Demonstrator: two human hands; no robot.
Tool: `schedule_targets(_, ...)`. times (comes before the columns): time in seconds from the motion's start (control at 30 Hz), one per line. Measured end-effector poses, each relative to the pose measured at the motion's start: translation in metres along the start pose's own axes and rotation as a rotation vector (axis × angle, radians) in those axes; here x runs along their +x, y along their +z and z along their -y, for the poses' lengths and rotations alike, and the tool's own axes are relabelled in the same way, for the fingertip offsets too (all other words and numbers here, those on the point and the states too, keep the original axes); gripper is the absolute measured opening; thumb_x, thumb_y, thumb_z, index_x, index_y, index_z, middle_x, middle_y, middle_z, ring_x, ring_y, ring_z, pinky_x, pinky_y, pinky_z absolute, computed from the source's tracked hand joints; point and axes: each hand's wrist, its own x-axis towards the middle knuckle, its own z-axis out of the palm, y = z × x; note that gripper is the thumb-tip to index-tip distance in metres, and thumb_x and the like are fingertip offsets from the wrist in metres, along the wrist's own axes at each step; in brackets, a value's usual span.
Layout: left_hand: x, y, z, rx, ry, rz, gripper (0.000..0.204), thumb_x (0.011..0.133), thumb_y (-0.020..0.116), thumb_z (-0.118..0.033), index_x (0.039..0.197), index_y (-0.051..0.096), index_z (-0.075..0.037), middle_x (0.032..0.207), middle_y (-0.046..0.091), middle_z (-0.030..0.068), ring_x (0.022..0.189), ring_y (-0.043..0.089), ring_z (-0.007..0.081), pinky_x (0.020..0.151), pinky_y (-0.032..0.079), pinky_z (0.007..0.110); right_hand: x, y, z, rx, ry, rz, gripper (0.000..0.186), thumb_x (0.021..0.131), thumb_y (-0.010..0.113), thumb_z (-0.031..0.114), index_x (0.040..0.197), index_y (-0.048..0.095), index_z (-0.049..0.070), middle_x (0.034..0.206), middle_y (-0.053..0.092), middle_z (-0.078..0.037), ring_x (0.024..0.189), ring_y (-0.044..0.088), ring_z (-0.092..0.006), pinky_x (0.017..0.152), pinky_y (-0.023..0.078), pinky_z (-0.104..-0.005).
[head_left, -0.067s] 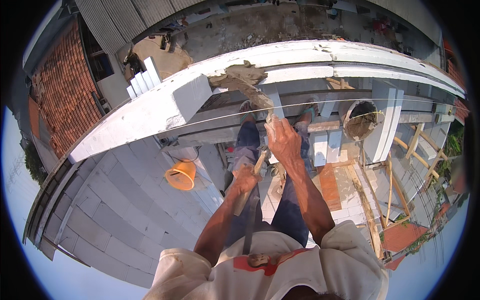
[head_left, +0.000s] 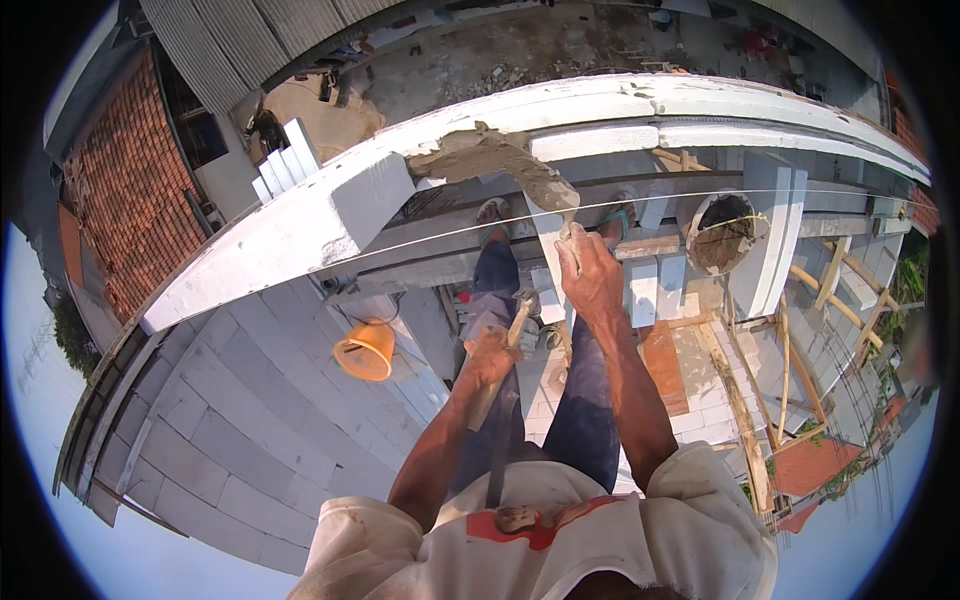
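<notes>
My right hand [head_left: 594, 275] is closed round the handle of a trowel [head_left: 548, 190], whose blade is coated in grey mortar. The blade's far end meets a patch of wet mortar [head_left: 468, 153] spread on the white block wall [head_left: 250, 228]. To the right of a large white block [head_left: 372, 205], the mortar fills the gap in the top course. Lower down, my left hand [head_left: 490, 358] grips the wooden handle of a hammer [head_left: 519, 322], held slantwise in front of my legs with its head upward. A taut string [head_left: 690, 201] crosses just above my right hand.
An orange bucket [head_left: 364, 352] stands at the left, and a round bucket of mortar [head_left: 722, 235] at the right. My sandalled feet rest on planks [head_left: 430, 262]. Wooden poles [head_left: 830, 285] stand on the right; beyond the wall lies a yard [head_left: 450, 60] far below.
My right hand has moved to the right, drawing the trowel with it, and the blade has swung slightly. My left hand stays about where it was with the hammer.
</notes>
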Motion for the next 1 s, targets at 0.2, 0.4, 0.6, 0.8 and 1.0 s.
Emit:
schedule_targets(0.2, 0.009, 0.011, 0.008, -0.016, -0.029, -0.045, 0.055, 0.078, 0.075, -0.041, 0.114, 0.072, -0.001, 0.127, 0.063, 0.0269, 0.126, 0.055, 0.0454, 0.107, 0.034, 0.064, -0.008, -0.034, -0.016, 0.128, 0.075, -0.023, 0.033, 0.094, 0.073, 0.015, 0.12, 0.066, -0.004, 0.103, 0.07, -0.023, 0.09, 0.071, -0.0422, 0.076, 0.058, -0.0461)
schedule_targets(0.4, 0.011, 0.011, -0.005, -0.038, 0.003, -0.025, 0.05, 0.075, 0.077, -0.033, 0.109, 0.068, 0.003, 0.104, 0.068, 0.0246, 0.097, 0.064, 0.04, 0.086, 0.049, 0.048, -0.01, -0.033, 0.002, 0.309, 0.142, -0.041, 0.03, 0.095, 0.073, 0.013, 0.116, 0.066, -0.007, 0.104, 0.072, -0.026, 0.095, 0.071, -0.0433, 0.083, 0.057, -0.0465)
schedule_targets(0.6, 0.005, 0.0, -0.035, 0.041, -0.01, -0.03, 0.044, 0.077, 0.074, -0.034, 0.103, 0.068, 0.001, 0.101, 0.068, 0.0237, 0.097, 0.064, 0.0388, 0.086, 0.049, 0.048, 0.0, -0.049, -0.073, 0.537, 0.268, 0.047, 0.035, 0.097, 0.072, 0.022, 0.119, 0.069, -0.005, 0.101, 0.074, -0.022, 0.088, 0.072, -0.0333, 0.079, 0.055, -0.0417)
schedule_targets(0.8, 0.022, 0.009, -0.014, -0.194, 0.056, 0.076, 0.021, 0.092, 0.067, -0.022, 0.101, 0.069, -0.003, 0.095, 0.064, 0.0131, 0.094, 0.062, 0.0264, 0.084, 0.049, 0.044, -0.113, -0.099, -0.134, 0.534, 0.639, -0.051, 0.034, 0.099, 0.072, 0.023, 0.121, 0.068, -0.002, 0.098, 0.073, -0.019, 0.088, 0.071, -0.0306, 0.079, 0.054, -0.0398)
schedule_targets(1.0, 0.01, 0.008, -0.083, 0.177, -0.128, 0.066, 0.035, 0.091, 0.068, -0.031, 0.113, 0.071, -0.003, 0.11, 0.061, 0.0122, 0.104, 0.058, 0.0285, 0.091, 0.046, 0.044, -0.202, -0.116, -0.293, -0.052, 0.936, -0.362, 0.036, 0.095, 0.074, 0.027, 0.117, 0.067, 0.0, 0.099, 0.073, -0.023, 0.093, 0.071, -0.0429, 0.083, 0.056, -0.0481)
